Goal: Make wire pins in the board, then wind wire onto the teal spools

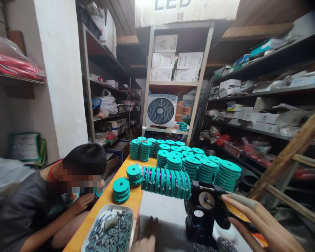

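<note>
My right hand (262,217) is at the right side of a black hand-cranked winder (202,213), its fingers around the dark crank handle (243,222); part of the grip is hidden. Out from the winder, to the left, runs a row of green spools (166,182) on a shaft, with purple showing between some and short white thread ends hanging. My left hand (144,241) is low at the bottom edge, fingers stretched out over the white board (162,206), beside a white tray (130,211) of small metal pins or swivels. It holds nothing that I can see.
Stacks of green spools (191,164) cover the far part of the yellow table (88,232). Two shorter stacks (121,189) stand left of the winder. A co-worker (23,210) sits bent over at the left. Shelves, a box fan (161,110) and a wooden ladder (288,150) surround the table.
</note>
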{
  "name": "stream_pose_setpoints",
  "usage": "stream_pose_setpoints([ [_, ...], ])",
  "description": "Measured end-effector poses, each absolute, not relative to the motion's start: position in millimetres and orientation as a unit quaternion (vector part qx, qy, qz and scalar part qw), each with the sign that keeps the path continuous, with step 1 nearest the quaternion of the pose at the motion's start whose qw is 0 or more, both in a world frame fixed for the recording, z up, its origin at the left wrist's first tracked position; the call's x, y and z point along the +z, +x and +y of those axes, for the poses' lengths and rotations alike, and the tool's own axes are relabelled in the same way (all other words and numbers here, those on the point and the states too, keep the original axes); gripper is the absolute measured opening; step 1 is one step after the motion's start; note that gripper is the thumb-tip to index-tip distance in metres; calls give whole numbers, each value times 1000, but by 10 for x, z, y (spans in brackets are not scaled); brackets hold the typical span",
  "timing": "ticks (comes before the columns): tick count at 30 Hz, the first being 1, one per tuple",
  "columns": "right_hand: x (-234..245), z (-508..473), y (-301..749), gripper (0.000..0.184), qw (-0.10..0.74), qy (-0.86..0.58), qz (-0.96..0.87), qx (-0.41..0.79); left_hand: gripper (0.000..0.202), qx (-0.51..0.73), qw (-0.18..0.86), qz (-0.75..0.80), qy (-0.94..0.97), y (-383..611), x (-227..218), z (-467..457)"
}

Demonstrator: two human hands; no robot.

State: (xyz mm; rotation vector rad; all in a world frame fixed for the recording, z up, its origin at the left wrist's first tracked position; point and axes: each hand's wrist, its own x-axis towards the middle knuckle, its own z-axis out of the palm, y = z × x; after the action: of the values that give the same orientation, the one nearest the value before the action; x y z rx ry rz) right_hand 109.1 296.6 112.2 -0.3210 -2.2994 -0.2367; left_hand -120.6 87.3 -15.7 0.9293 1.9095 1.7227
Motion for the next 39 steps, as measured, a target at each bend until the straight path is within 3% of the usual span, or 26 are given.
stream_pose_setpoints([
  [3,1307,2869,874,44,354,-80,-928,-85,55,570,193,710,366,-1332,-113,864],
  [6,1502,2791,625,46,302,-74,-950,-44,42,565,167,722,364,-1465,43,785],
  [8,1578,2773,462,55,255,-92,-962,-22,25,581,134,728,338,-1533,204,733],
  [12,1601,2805,200,82,191,-112,-975,6,28,681,74,665,297,-1629,579,723],
  [17,1632,2785,30,73,191,-102,-976,21,35,723,125,583,349,-1677,846,799],
  [22,1772,2520,-78,99,200,-80,-976,18,38,723,144,580,346,-1671,842,820],
  [24,1804,2388,-111,89,197,-36,-980,-3,36,723,137,583,345,-1672,829,819],
  [27,1819,2247,-105,55,200,12,-979,-41,35,723,131,585,344,-1680,823,812],
  [29,1830,2217,-67,44,228,4,-972,-49,35,724,131,583,344,-1689,822,805],
  [32,1861,2277,-3,56,254,-29,-966,-48,36,724,134,583,344,-1706,822,788],
  [39,1771,2662,86,90,162,-118,-980,-4,37,714,126,593,350,-1738,819,779],
])
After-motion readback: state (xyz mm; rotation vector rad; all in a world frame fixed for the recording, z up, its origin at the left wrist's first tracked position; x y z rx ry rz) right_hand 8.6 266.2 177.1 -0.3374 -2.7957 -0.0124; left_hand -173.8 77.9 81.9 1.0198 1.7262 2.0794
